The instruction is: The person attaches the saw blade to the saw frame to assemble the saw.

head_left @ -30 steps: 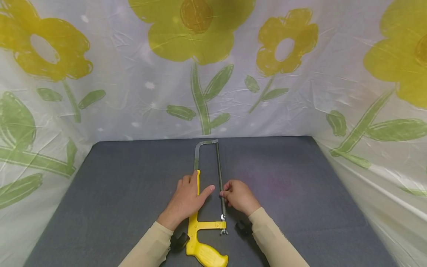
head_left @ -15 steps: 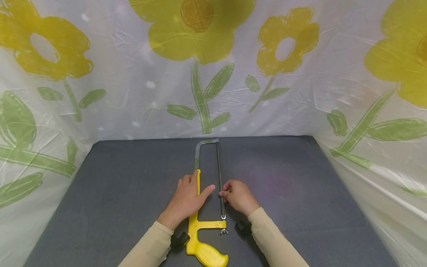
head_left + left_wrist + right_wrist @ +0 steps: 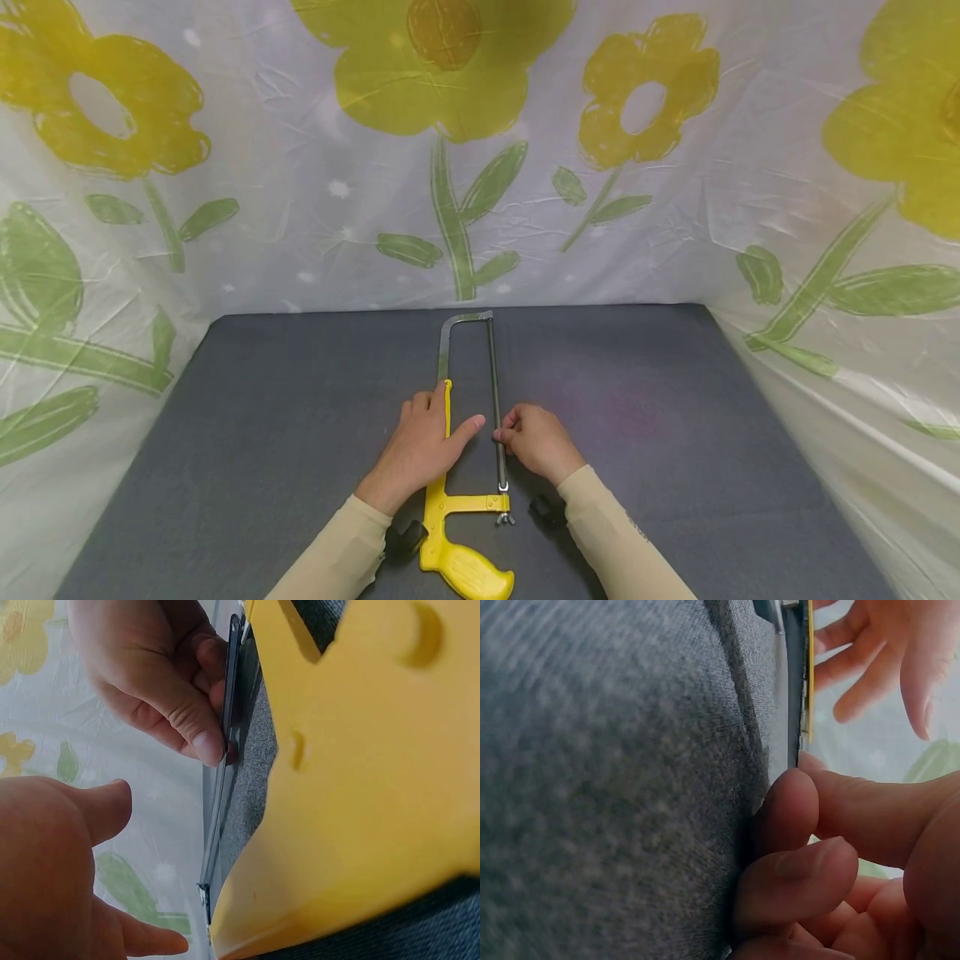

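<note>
A hacksaw [image 3: 468, 570] with a yellow handle lies flat on the dark table, its metal bow pointing away from me. Along its right side runs the thin blade [image 3: 495, 375], fixed by a wing nut [image 3: 504, 518] at the near end. My left hand [image 3: 422, 450] rests across the yellow part of the frame, fingers extended and thumb held out toward the blade. With thumb and forefinger my right hand [image 3: 542, 442] pinches the blade at its nearer half; the left wrist view shows this pinch on the blade [image 3: 218, 802] from the side. The right hand's other fingers are curled.
Grey cloth covers the table [image 3: 300, 367]. A white curtain [image 3: 300, 208] printed with yellow flowers hangs behind it and along both sides. Dark wrist cameras sit under both wrists, the left one [image 3: 405, 540] close against the saw's handle.
</note>
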`<state>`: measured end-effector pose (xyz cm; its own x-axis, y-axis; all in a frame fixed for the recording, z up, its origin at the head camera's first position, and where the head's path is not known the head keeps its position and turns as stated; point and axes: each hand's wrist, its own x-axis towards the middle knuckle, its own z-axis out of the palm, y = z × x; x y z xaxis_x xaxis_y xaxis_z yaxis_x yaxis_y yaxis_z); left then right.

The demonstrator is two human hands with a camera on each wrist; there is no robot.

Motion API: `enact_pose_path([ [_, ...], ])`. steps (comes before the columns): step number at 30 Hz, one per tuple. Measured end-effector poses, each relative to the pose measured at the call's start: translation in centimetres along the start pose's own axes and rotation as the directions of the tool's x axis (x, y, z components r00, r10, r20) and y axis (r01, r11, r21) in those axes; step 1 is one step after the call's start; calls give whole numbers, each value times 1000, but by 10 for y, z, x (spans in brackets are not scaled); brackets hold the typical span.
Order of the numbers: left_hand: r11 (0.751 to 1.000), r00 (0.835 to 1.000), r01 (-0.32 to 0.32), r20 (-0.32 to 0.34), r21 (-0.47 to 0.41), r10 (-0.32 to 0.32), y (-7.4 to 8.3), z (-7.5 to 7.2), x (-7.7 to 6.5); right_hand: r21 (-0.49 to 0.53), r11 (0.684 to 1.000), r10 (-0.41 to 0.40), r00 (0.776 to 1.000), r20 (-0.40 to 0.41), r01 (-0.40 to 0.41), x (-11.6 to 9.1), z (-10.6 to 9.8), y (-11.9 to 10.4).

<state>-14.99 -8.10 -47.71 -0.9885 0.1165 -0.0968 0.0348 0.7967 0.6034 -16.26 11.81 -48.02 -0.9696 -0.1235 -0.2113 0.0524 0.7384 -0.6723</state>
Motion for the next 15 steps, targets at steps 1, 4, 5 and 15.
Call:
enact_pose_path([
  [1, 1000, 1000, 1, 0, 0, -1, 0, 0, 0, -2, 1000, -1, 1000, -1, 1, 0, 0, 0],
  [4, 1000, 1000, 0, 1, 1, 0, 0, 0, 0, -7, 1000, 1, 1000, -2, -1, -1, 0, 0],
  [5, 1000, 1000, -2, 0, 0, 2, 0, 0, 0, -6, 1000, 3, 1000, -1, -3, -1, 0, 1],
  [15, 1000, 1000, 0, 1, 15, 0, -1, 1, 1, -14, 1000, 18, 1000, 2, -18, 0, -2, 1],
])
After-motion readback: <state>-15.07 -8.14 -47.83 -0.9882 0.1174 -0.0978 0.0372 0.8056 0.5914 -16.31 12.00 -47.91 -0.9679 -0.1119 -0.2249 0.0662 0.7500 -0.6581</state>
